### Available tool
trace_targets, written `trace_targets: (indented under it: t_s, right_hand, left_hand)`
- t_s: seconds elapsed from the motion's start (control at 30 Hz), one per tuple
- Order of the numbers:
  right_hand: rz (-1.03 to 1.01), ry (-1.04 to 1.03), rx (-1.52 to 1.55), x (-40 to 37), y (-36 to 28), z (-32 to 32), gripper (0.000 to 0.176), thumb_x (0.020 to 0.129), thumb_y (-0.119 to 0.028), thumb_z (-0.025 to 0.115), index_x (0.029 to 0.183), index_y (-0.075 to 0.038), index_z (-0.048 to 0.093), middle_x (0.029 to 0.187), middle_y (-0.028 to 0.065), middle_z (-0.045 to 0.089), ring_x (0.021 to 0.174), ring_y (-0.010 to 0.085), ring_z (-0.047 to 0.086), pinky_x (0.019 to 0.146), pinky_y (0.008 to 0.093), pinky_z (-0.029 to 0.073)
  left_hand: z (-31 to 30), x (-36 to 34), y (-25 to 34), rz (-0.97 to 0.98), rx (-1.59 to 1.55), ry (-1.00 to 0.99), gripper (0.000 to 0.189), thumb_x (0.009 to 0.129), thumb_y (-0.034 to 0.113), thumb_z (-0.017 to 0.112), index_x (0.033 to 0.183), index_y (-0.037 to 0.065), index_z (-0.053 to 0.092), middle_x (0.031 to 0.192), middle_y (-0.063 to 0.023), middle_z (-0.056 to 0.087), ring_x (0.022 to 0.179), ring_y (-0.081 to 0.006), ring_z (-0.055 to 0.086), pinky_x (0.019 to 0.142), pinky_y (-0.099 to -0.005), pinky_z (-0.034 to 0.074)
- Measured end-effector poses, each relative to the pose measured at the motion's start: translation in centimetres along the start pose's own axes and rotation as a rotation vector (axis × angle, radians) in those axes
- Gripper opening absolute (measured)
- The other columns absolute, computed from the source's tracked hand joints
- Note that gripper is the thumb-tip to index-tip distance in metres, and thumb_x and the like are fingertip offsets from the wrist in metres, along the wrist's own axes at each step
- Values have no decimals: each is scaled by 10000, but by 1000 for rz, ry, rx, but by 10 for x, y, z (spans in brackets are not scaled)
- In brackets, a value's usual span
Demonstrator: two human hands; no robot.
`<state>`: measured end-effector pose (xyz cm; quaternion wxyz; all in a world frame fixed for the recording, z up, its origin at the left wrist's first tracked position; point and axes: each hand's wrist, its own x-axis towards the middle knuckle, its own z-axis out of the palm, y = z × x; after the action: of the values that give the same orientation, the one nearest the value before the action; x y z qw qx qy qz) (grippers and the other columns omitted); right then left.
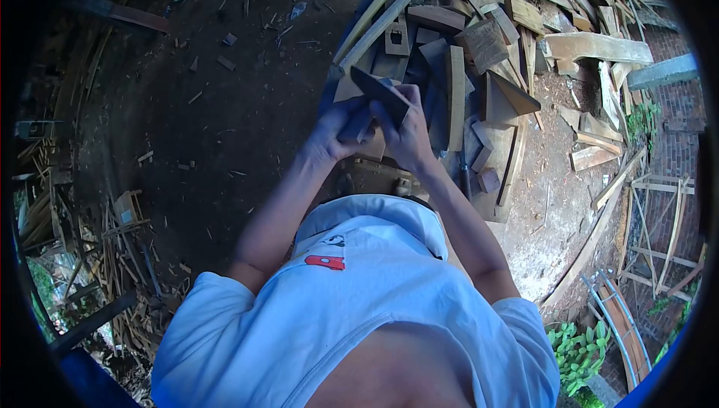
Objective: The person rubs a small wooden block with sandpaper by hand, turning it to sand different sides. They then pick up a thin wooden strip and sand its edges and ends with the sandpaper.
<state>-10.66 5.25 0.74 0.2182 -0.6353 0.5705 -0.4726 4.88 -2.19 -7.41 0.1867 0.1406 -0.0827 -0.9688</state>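
Observation:
My right hand is closed around a dark, flat, pointed piece of wood, which slants up to the left. Just beside it, my left hand grips a dark wood block, its fingers partly hidden behind that block. Both hands are close together in front of my waist, over the near end of a bench heaped with offcuts. Near the right hand stands a long pale wooden strip. A dark-handled tool lies below the strip.
Offcuts cover the bench, among them a block with a square hole and a triangular piece. Wood scraps litter the dirt floor on the left. Stacked sticks stand at lower left, a wooden frame at right.

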Motion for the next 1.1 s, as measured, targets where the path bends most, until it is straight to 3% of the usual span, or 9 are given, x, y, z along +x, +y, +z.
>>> trace_targets:
  t_s: [0.1, 0.23, 0.3, 0.43, 0.57, 0.7, 0.83, 1.03, 1.1]
  right_hand:
    - [-20, 37, -3, -10, -6, 5, 300, 870, -132, 602, 1154, -34, 604, 969, 143, 566, 941, 298, 485, 840, 351, 431]
    - [-203, -48, -47, -13, -12, 0, 334, 834, -140, 600, 1158, -58, 618, 1139, 51, 619, 927, 293, 490, 892, 362, 406]
    - [104, 5, -46, 1, 11, -5, 362, 837, -150, 599, 1188, -58, 608, 1115, 71, 627, 950, 306, 479, 898, 353, 406]
    - [-296, -95, -25, -21, -28, 11, 403, 819, -145, 618, 1218, -91, 601, 1194, 49, 598, 907, 289, 472, 893, 380, 398]
    - [30, 63, -22, -2, 20, 3, 408, 814, -152, 639, 1217, -103, 605, 1169, 49, 613, 915, 268, 481, 872, 380, 413]
    - [-208, -42, 2, -19, -29, 11, 334, 849, -141, 604, 1177, -80, 620, 1093, 64, 632, 920, 282, 485, 861, 358, 423]
    - [9, 33, -76, 1, 15, 3, 408, 827, -155, 623, 1231, -101, 597, 1200, 31, 608, 938, 256, 484, 880, 358, 410]
    - [-307, -93, -72, -16, -21, 9, 338, 836, -158, 608, 1167, -93, 628, 1199, 43, 608, 922, 263, 479, 844, 327, 401]
    - [-126, 56, -181, 3, 17, -2, 317, 849, -176, 609, 1148, -73, 630, 1117, 61, 626, 909, 271, 468, 836, 337, 403]
  left_hand:
    - [27, 4, 2, -17, -73, -241, 355, 984, 233, 423, 1244, 8, 511, 1013, -143, 644, 864, -179, 659, 725, -299, 575]
    - [67, -10, -8, 249, 232, 435, 258, 955, 247, 489, 1071, 39, 586, 812, -83, 651, 716, -157, 651, 551, -247, 559]
    - [29, -3, 1, -19, -7, 29, 360, 984, 220, 429, 1269, 10, 496, 983, -117, 633, 804, -158, 644, 687, -283, 564]
    - [39, 4, 0, 143, 136, 299, 220, 954, 229, 485, 1087, 86, 586, 832, -47, 643, 682, -144, 610, 514, -267, 487]
    - [15, -2, 3, 31, -48, 32, 292, 968, 234, 457, 1195, 77, 554, 926, -69, 637, 675, -147, 601, 558, -277, 499]
    - [78, -8, -9, 291, 27, 411, 233, 962, 222, 465, 1106, 66, 562, 846, -66, 652, 671, -172, 609, 493, -259, 480]
    - [17, -5, 3, 68, 57, -8, 418, 953, 272, 472, 1265, -6, 462, 917, -58, 592, 831, -125, 601, 697, -270, 531]
    - [41, -4, 2, 131, 8, 88, 271, 952, 209, 479, 1136, 24, 551, 890, -63, 636, 743, -143, 632, 518, -255, 506]
    - [70, -10, -7, 144, 140, 553, 317, 979, 176, 431, 1200, -34, 518, 753, -11, 451, 580, -87, 436, 456, -194, 383]
